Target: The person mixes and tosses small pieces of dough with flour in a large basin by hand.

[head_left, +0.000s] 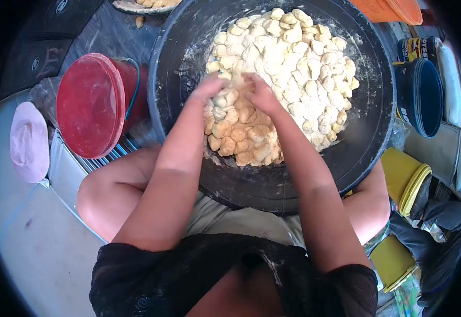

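A wide black tub (366, 100) sits in front of my crossed legs. In it lies a broad heap of pale, flour-dusted lumps that look like dough pieces (299, 68); the nearer ones (241, 138) show browner in shadow. My left hand (210, 87) reaches into the heap's left side, its fingers smeared by motion, with small blue specks just beyond them. Close by on the right, my right hand (260, 94) is over the lumps, fingers and thumb apart and nothing visible between them.
A red bucket (90, 105) stands left of the tub, beside a pink hat (29, 141). To the right are a dark blue bucket (427, 98) and a yellow bucket (403, 177). An orange container (391, 10) is at the upper right, a plate (135, 6) at the top left.
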`<state>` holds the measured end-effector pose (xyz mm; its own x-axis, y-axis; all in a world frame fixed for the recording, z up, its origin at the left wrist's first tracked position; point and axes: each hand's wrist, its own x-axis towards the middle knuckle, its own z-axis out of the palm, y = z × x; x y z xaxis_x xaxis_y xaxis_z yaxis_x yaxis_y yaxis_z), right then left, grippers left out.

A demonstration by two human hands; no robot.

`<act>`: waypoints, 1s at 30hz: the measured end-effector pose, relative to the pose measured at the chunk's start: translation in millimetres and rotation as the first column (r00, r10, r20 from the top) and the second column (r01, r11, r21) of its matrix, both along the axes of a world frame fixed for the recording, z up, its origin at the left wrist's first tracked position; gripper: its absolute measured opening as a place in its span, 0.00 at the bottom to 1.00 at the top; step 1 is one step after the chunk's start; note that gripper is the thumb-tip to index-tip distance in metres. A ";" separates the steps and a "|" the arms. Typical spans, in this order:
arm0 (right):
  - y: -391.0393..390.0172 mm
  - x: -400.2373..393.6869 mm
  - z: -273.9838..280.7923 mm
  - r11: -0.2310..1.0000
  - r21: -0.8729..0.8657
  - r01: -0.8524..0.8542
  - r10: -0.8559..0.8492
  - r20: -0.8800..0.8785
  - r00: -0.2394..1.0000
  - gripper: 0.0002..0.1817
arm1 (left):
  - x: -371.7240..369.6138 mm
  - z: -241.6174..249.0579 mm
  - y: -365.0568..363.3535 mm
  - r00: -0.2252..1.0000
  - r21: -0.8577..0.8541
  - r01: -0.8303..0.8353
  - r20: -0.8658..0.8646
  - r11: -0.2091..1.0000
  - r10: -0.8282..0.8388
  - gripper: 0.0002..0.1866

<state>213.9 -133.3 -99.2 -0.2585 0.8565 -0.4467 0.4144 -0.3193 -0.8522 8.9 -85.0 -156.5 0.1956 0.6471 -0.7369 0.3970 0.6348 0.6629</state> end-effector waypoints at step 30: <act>-45.6 30.0 19.0 0.976 0.151 -0.155 -0.026 0.794 0.607 0.48 | 65.0 132.4 -143.3 0.479 -0.160 0.819 -0.338 0.551 -0.810 0.37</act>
